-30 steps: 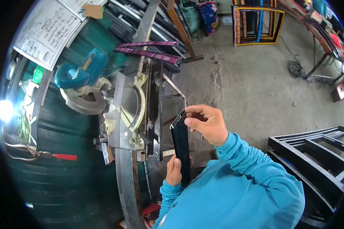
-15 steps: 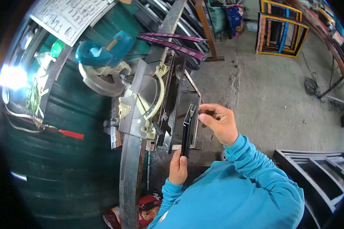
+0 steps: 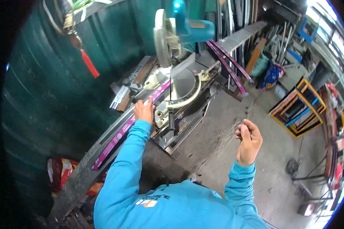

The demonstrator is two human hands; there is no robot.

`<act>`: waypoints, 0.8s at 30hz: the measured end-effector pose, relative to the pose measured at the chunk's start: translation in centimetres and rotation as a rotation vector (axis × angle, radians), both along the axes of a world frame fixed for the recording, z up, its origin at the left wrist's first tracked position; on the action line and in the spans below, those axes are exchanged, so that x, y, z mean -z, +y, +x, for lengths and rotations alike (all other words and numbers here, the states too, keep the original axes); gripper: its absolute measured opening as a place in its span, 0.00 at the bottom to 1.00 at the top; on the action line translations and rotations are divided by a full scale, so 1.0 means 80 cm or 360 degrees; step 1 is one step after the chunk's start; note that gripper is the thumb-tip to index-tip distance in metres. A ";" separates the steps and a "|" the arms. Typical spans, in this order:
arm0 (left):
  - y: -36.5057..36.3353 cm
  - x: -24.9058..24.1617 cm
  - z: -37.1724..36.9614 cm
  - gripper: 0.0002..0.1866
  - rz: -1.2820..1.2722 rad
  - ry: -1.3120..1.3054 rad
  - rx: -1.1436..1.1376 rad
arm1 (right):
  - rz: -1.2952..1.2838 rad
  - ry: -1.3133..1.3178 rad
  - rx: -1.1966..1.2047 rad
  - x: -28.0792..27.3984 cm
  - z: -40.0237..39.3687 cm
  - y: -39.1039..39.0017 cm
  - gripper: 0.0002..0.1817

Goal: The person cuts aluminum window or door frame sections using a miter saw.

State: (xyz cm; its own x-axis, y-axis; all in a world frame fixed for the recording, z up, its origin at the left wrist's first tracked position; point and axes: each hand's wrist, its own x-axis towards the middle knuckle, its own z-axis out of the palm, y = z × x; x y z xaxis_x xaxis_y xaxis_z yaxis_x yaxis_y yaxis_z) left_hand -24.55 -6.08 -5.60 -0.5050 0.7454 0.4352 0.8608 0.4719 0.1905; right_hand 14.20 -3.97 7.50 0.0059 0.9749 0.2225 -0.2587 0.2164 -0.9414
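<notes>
A long profile bar covered in purple film [image 3: 114,144] lies along the bench rail, its far end on the miter saw's base against the fence. Over its upper part my left hand [image 3: 144,111] is closed, gripping it just short of the saw table. The miter saw [image 3: 181,86] has its teal motor head [image 3: 195,31] raised above the bar's end. Out to the right, above the floor, my right hand [image 3: 249,142] is held up with thumb and fingers pinched together. Whether anything small is between them is hidden.
Two more purple-filmed bars [image 3: 228,68] rest at the saw's far side. A red-handled tool [image 3: 89,64] hangs on the green wall. Colourful frames [image 3: 300,108] lean at the right, with a coiled cable [image 3: 293,166] on the floor. A red bag [image 3: 67,171] sits beside the rail.
The view has swung. Before, my left hand held a dark profile piece upright near my right hand; now it grips a purple-filmed bar on the saw. My right hand is away from the saw.
</notes>
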 end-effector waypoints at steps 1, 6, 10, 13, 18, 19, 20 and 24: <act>0.005 0.012 -0.011 0.22 0.0026 -0.0036 0.0022 | 0.0012 -0.0017 0.0007 -0.004 -0.011 -0.001 0.14; -0.002 0.009 -0.021 0.18 0.0246 -0.0083 0.0056 | 0.0072 -0.0145 -0.0038 -0.041 -0.083 -0.007 0.13; -0.012 -0.013 -0.013 0.21 0.0257 -0.0211 -0.0121 | 0.0922 -0.0585 -0.0041 -0.134 -0.143 0.023 0.12; -0.009 -0.016 -0.011 0.20 0.0340 -0.0502 -0.0181 | 0.1042 -0.0477 0.0042 -0.252 -0.220 0.069 0.12; -0.002 -0.018 -0.032 0.21 0.0162 -0.0647 -0.0310 | 0.1582 -0.0831 0.0119 -0.390 -0.354 0.232 0.11; -0.001 -0.020 -0.036 0.20 0.0141 -0.0639 -0.0273 | 0.1489 -0.1088 0.0223 -0.397 -0.366 0.265 0.14; 0.001 -0.027 -0.040 0.22 -0.0039 -0.0722 -0.0239 | 0.1929 -0.1003 0.0361 -0.393 -0.379 0.352 0.14; 0.006 -0.026 -0.051 0.22 -0.0148 -0.0824 -0.0203 | 0.0352 -0.1196 -0.0253 -0.348 -0.384 0.506 0.27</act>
State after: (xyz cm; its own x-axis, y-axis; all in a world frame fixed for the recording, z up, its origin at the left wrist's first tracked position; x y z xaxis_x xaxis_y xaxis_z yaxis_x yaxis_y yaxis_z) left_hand -28.65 -5.59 -3.50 -0.7248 0.6878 0.0404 0.6002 0.6016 0.5271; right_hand -16.52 36.53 35.35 -0.3579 0.8843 0.3000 0.3844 0.4323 -0.8157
